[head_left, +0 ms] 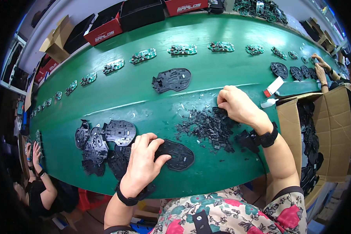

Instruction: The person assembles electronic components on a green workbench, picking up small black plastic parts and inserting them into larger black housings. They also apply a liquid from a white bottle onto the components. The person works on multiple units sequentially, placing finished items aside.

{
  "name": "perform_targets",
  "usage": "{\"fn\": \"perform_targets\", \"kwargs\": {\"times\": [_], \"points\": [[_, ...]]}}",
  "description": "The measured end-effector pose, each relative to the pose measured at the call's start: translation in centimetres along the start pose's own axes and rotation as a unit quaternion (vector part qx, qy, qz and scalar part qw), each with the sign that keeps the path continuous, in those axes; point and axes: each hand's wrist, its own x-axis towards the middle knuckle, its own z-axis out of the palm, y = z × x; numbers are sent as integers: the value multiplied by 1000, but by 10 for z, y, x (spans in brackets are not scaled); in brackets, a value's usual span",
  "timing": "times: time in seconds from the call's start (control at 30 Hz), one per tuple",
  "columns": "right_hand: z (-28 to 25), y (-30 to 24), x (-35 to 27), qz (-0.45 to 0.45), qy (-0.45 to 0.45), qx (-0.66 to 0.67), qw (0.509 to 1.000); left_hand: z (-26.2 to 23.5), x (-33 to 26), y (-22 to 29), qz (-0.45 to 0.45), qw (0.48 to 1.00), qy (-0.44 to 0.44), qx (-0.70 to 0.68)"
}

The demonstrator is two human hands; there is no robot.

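Observation:
My left hand (pixel 143 158) grips the left end of a black plastic housing shell (pixel 178 155), which lies on the green table with its ribbed inner side up. Over a heap of small black plastic parts (pixel 208 128), my right hand (pixel 238 103) is closed in a pinch. Between its fingertips a small black plastic part (pixel 221 110) partly shows; the fingers hide the rest. Left of my left hand lies a loose pile of similar black shells (pixel 121 132). Another shell (pixel 173 80) rests alone farther back, beyond the small parts.
Green circuit boards (pixel 182 49) form a long curved row across the table. A white bottle (pixel 268 103) and a small red-and-white box (pixel 273 86) stand right of my right hand. A cardboard box (pixel 331 132) of black shells is at the right. Co-workers' hands (pixel 321 68) show at both sides.

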Motion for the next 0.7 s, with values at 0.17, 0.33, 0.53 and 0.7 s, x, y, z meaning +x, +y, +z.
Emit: {"fn": "perform_targets", "kwargs": {"times": [0.17, 0.33, 0.53, 0.7], "points": [[-18, -17, 0, -25, 72, 10, 997, 7, -8, -11, 5, 1000, 27, 1], [-14, -51, 46, -84, 155, 12, 984, -7, -6, -12, 3, 997, 80, -1], [21, -38, 134, -65, 97, -29, 993, -55, 41, -33, -40, 989, 142, -6], [26, -43, 166, 15, -8, -31, 999, -64, 95, -93, -140, 969, 195, 53]]}}
